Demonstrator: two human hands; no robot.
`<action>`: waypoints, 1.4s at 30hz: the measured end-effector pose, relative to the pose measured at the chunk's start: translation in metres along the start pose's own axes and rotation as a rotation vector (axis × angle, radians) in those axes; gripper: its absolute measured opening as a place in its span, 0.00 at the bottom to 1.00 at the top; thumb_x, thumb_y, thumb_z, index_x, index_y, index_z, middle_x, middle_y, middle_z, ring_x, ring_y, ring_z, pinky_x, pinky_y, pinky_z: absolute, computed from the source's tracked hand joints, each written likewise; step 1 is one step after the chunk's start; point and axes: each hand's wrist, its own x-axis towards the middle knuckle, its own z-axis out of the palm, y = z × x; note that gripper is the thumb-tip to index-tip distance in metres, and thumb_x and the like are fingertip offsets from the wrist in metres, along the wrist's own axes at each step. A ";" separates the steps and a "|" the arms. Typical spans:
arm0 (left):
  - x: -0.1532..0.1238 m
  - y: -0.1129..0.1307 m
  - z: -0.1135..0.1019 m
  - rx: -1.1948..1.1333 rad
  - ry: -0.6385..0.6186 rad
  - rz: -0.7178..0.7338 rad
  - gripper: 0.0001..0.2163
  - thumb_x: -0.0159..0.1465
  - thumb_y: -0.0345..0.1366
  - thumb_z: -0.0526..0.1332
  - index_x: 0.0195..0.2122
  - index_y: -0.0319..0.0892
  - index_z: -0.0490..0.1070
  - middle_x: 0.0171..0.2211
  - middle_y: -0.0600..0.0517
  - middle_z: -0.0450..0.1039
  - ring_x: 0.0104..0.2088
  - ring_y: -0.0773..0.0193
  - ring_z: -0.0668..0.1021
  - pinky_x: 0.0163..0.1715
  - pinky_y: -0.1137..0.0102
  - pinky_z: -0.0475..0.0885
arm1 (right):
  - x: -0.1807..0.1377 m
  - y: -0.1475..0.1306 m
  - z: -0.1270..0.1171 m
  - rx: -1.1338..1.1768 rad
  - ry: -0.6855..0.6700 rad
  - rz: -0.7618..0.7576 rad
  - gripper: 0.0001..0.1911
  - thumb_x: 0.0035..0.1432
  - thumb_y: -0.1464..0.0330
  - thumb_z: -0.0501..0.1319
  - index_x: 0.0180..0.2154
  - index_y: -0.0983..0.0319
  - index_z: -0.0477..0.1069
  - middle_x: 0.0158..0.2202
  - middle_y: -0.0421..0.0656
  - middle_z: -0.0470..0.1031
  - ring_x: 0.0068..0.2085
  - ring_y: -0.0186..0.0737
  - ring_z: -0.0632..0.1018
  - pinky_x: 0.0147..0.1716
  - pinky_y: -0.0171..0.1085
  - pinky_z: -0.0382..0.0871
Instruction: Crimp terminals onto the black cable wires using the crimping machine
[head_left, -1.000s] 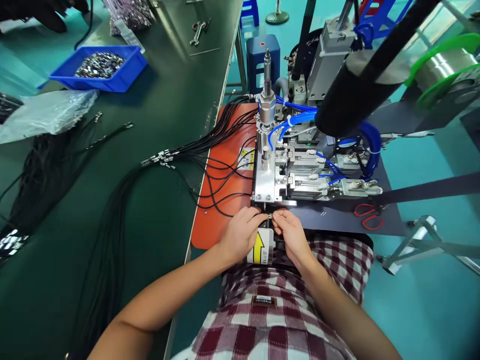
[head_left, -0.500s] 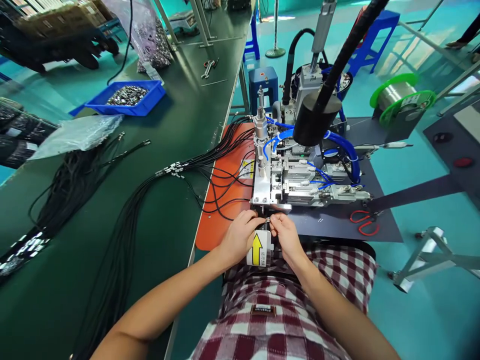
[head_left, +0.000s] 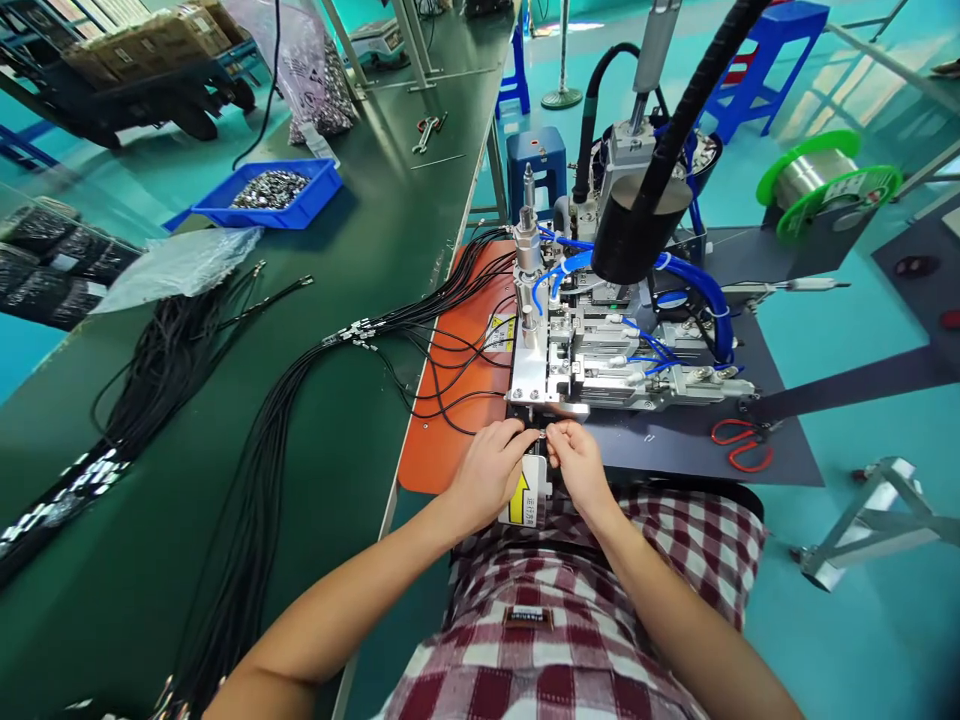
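Green bench (head_left: 397,225): two black cable bundles (head_left: 259,450), one blue tray (head_left: 319,202) filled with metal parts (head_left: 270,190). At one machine's (head_left: 531,365) near edge, as half a second earlier, your right hand (head_left: 579,465) pinches one small metal connector (head_left: 541,434); your left hand (head_left: 486,465) lies against it, its grip too hidden to tell.

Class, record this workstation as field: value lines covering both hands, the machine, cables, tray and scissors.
Left hand: thumb tip beside a small metal piece; grip partly hidden
Right hand: fingertips pinched together at the same piece
Machine: metal, with blue tubes, just beyond the hands
Black cables: lying across green bench and orange board
Blue tray: on the bench, holding small metal parts
Scissors: red-handled, to the right of the hands
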 end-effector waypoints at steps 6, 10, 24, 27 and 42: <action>0.002 0.003 0.004 0.065 -0.017 0.001 0.17 0.64 0.26 0.50 0.53 0.39 0.66 0.47 0.43 0.68 0.46 0.56 0.70 0.44 0.61 0.69 | -0.001 -0.006 0.003 0.035 -0.027 0.040 0.20 0.49 0.53 0.65 0.25 0.61 0.64 0.19 0.33 0.62 0.20 0.29 0.61 0.21 0.32 0.55; -0.009 0.000 -0.004 -0.062 0.057 -0.081 0.17 0.65 0.26 0.48 0.53 0.40 0.66 0.47 0.44 0.67 0.47 0.59 0.71 0.46 0.64 0.69 | -0.002 -0.009 0.003 0.025 -0.038 0.033 0.19 0.49 0.53 0.65 0.26 0.61 0.64 0.20 0.33 0.62 0.20 0.29 0.61 0.22 0.32 0.55; -0.041 -0.017 -0.009 0.214 0.018 -0.196 0.20 0.69 0.35 0.48 0.62 0.41 0.59 0.61 0.45 0.59 0.61 0.52 0.61 0.57 0.56 0.64 | -0.001 -0.004 -0.001 -0.015 -0.008 0.023 0.19 0.51 0.52 0.63 0.27 0.62 0.66 0.20 0.34 0.65 0.20 0.30 0.63 0.22 0.33 0.57; -0.039 -0.018 -0.009 0.217 0.037 -0.184 0.20 0.69 0.35 0.48 0.62 0.42 0.58 0.61 0.45 0.60 0.60 0.53 0.62 0.56 0.56 0.65 | -0.003 -0.003 -0.013 -0.033 0.020 0.018 0.21 0.55 0.49 0.59 0.30 0.62 0.69 0.23 0.38 0.69 0.21 0.32 0.66 0.23 0.34 0.60; 0.025 -0.055 -0.022 -0.054 0.110 -0.051 0.19 0.66 0.27 0.46 0.57 0.37 0.62 0.58 0.43 0.63 0.60 0.58 0.64 0.60 0.55 0.61 | -0.036 -0.003 -0.065 -0.016 0.179 0.114 0.18 0.52 0.52 0.63 0.31 0.61 0.71 0.23 0.37 0.68 0.22 0.31 0.65 0.23 0.34 0.60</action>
